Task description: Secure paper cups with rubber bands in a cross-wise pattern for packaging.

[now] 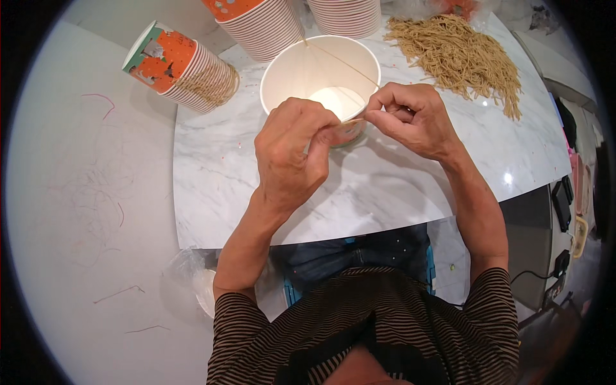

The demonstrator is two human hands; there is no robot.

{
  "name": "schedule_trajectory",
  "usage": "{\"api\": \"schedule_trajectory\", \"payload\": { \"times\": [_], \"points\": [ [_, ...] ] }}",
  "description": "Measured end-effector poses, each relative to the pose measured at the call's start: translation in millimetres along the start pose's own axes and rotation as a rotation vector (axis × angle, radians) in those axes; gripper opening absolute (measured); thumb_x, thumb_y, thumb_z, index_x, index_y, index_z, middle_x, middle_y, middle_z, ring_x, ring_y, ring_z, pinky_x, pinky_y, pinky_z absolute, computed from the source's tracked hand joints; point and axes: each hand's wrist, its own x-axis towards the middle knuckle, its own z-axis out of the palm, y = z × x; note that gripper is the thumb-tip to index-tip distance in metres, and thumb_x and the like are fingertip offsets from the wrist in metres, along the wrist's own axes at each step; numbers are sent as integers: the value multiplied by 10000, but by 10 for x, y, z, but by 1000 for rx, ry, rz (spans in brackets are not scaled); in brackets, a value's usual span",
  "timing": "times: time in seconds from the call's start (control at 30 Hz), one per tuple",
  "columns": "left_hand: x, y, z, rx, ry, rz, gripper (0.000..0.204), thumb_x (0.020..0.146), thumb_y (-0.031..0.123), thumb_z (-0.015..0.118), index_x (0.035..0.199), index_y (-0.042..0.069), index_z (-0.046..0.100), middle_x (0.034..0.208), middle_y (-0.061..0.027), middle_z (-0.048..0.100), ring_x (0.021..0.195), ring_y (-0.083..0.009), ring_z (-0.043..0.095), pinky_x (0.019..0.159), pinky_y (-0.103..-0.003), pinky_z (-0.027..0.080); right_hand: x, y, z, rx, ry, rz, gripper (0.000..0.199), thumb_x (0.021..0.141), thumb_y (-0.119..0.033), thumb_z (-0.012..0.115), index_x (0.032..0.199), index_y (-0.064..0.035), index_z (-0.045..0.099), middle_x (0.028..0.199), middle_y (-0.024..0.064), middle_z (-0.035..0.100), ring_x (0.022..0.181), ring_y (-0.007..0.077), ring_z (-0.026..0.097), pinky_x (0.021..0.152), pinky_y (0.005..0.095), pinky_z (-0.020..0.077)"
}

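Observation:
A large paper bucket (277,80), white inside, stands on the table in front of me. Across its mouth a thin tan cord (343,62) runs from the far rim toward my right hand. My left hand (292,144) is closed at the near rim, thumb and fingers pinched on the cord; its fingertips partly hide one another. At the near right of the rim my right hand (414,119) pinches the same cord between thumb and forefinger, its other fingers curled in. A short stretch of cord shows between the two hands.
A heap of tan cords (459,54) lies at the back right of the marble-patterned table (385,192). An orange stack of paper buckets (186,70), with cords around it, leans at the far left. Two more bucket stacks (263,29) (346,16) stand behind. A white wall (83,160) borders the left.

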Motion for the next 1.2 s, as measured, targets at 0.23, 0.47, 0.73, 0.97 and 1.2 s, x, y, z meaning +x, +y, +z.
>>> {"api": "schedule_trajectory", "payload": {
  "times": [0.23,0.47,0.73,0.97,1.2],
  "points": [
    [-8,-25,1,-22,5,-13,178,825,-122,754,944,7,722,901,-80,691,805,-198,664,724,-303,530,23,-52,-32,49,-37,-16,79,912,-85,771,957,-21,762,600,-81,432,573,28,378,524,258,293],
    [-28,-25,21,-29,10,-17,190,822,-121,757,957,11,732,906,-80,696,812,-198,665,730,-301,529,1,49,39,28,3,-97,91,900,-78,782,966,-18,763,607,-67,462,575,36,396,528,253,304],
    [-38,-9,3,-14,-7,-43,175,821,-120,753,944,0,720,892,-78,688,798,-186,659,716,-294,524,9,14,6,-12,-15,1,60,910,-82,744,914,-25,727,593,-71,431,562,40,380,527,253,313],
    [-35,-17,17,-19,-5,-27,161,833,-110,756,944,1,721,894,-83,690,792,-185,658,709,-299,527,11,-47,-44,108,-57,34,86,919,-98,761,947,-17,751,609,-84,467,578,29,396,530,246,309],
    [-45,-13,22,-22,1,-3,174,828,-118,752,946,7,725,897,-84,694,792,-189,661,707,-296,525,-4,36,54,75,-19,-74,84,908,-86,779,960,-21,770,610,-75,496,590,22,428,530,244,323]
  ]
}}
